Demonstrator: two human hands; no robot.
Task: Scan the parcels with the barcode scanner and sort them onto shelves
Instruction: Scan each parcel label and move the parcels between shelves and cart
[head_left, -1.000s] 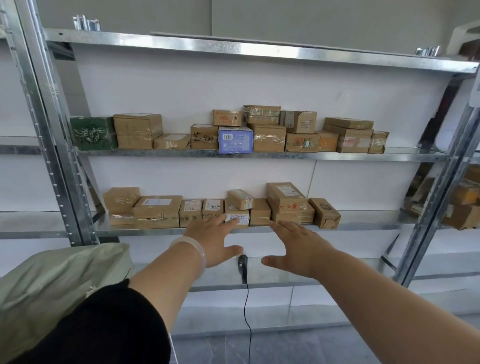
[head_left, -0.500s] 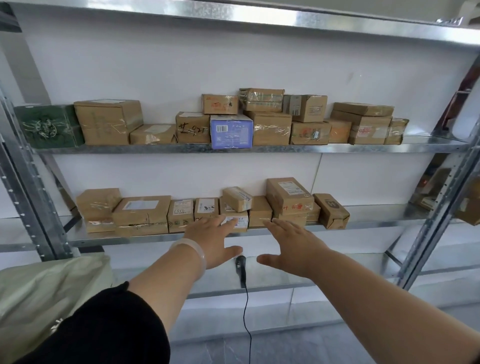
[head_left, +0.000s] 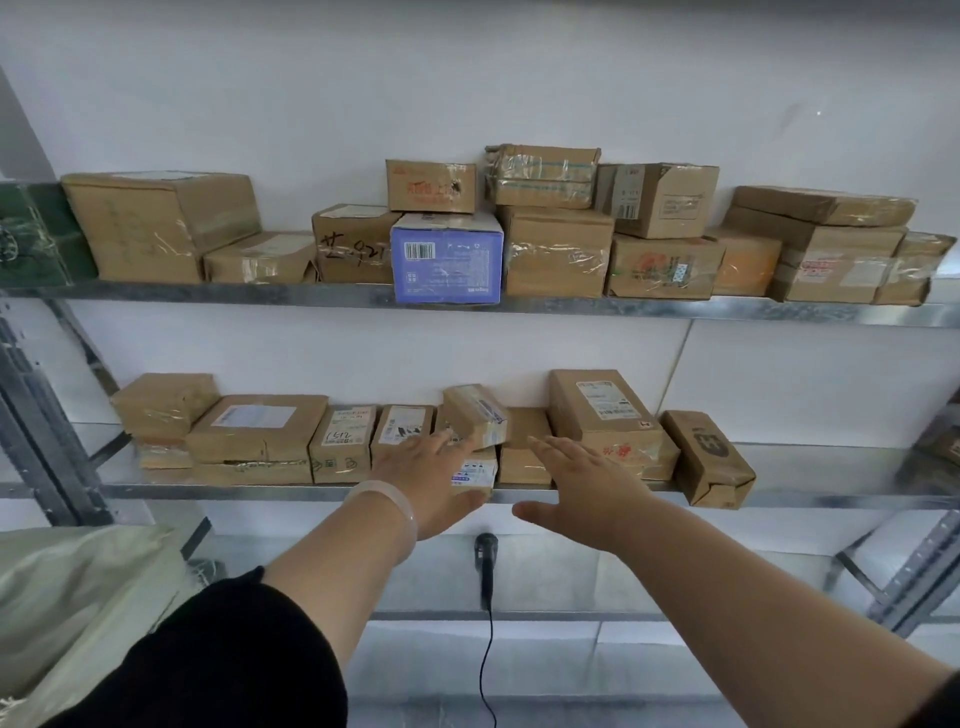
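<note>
Stands nearer the rack (head_left: 31, 415) than half a second ago, with the parcels larger in view, and keeps both hands stretched toward the middle shelf (head_left: 831, 491). Holds the left hand (head_left: 431, 486) flat, fingers straight and slightly spread, fingertips at the lower edge of a small tilted parcel (head_left: 475, 415) propped on the row of brown parcels; cannot tell whether touching. Covers part of a white-labelled parcel (head_left: 475, 475) with that hand. Wears a pale bangle (head_left: 387, 499) on the left wrist, above a black sleeve (head_left: 223, 660). Holds the right hand (head_left: 582, 491) likewise flat, fingers together, thumb out, grasping nothing, in front of a low brown parcel (head_left: 524, 457) beside a tall labelled parcel (head_left: 602, 415). Leaves the barcode scanner (head_left: 485, 558) lying on the lower shelf (head_left: 571, 577), below and between both hands, cable (head_left: 485, 665) trailing down over the edge. Faces an upper shelf (head_left: 208, 292) packed with taped cardboard parcels and one blue box (head_left: 447, 257) overhanging the front rim. Has a pale green sack (head_left: 78, 597) at lower left.
</note>
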